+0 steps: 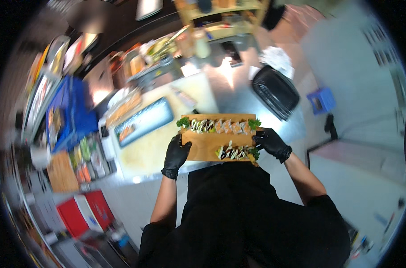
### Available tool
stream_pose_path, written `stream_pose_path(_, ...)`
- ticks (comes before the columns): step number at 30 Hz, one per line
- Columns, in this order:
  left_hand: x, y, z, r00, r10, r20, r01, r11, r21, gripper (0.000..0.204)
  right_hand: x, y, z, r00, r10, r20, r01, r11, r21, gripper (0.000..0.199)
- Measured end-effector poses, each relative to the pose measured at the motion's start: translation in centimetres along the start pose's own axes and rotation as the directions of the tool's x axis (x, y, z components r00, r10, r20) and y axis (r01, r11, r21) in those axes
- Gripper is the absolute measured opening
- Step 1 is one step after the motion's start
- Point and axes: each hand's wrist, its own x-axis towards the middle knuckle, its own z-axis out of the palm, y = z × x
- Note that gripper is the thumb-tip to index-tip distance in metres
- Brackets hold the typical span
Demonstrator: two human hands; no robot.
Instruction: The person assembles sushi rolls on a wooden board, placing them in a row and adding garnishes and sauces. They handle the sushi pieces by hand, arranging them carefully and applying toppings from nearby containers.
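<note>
A wooden serving board (200, 148) is held level in front of my body, above the near edge of the counter. My left hand (178, 152), in a black glove, grips its left end; my right hand (272, 143), gloved the same way, grips its right end. Along the far side runs a row of sushi roll pieces (223, 126), some with white and dark sauce, some topped orange, with curly green garnish (254, 124) at both ends. A shorter sauced row (233, 152) lies near the board's front right, garnished at its right end.
Behind the board lie a white cutting board (145, 160) and a blue-white rectangular plate (148, 119) holding a small piece of food. A black plastic tray (275, 92) stands on the steel counter at right. A blue bin (70, 111) and vegetable containers (90, 161) are at left.
</note>
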Motion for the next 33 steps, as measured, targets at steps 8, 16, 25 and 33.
stream_pose_path(8, -12.3, -14.1, -4.8, 0.886, -0.318, -0.338, 0.300, 0.948, -0.107, 0.055, 7.4, -2.3, 16.4, 0.925, 0.020, 0.378, 0.116, 0.936, -0.333, 0.032)
stream_pose_path(16, -9.5, -22.0, -6.7, 0.933, -0.183, -0.308, 0.109, 0.964, -0.244, 0.047, 11.9, -0.2, 22.4, 0.959, -0.121, 0.258, 0.256, 0.765, -0.591, 0.021)
stream_pose_path(25, -8.6, -23.4, -8.7, 0.963, -0.121, -0.241, 0.015, 0.918, -0.397, 0.059, 11.1, 1.4, 22.2, 0.995, -0.090, 0.032, 0.094, 0.874, -0.477, 0.031)
stream_pose_path(33, -6.9, -23.8, -21.2, 0.842, 0.117, -0.527, -0.169, 0.984, -0.053, 0.050, 7.5, -15.4, 29.0, 0.452, -0.891, 0.040, 0.429, 0.178, -0.886, 0.020)
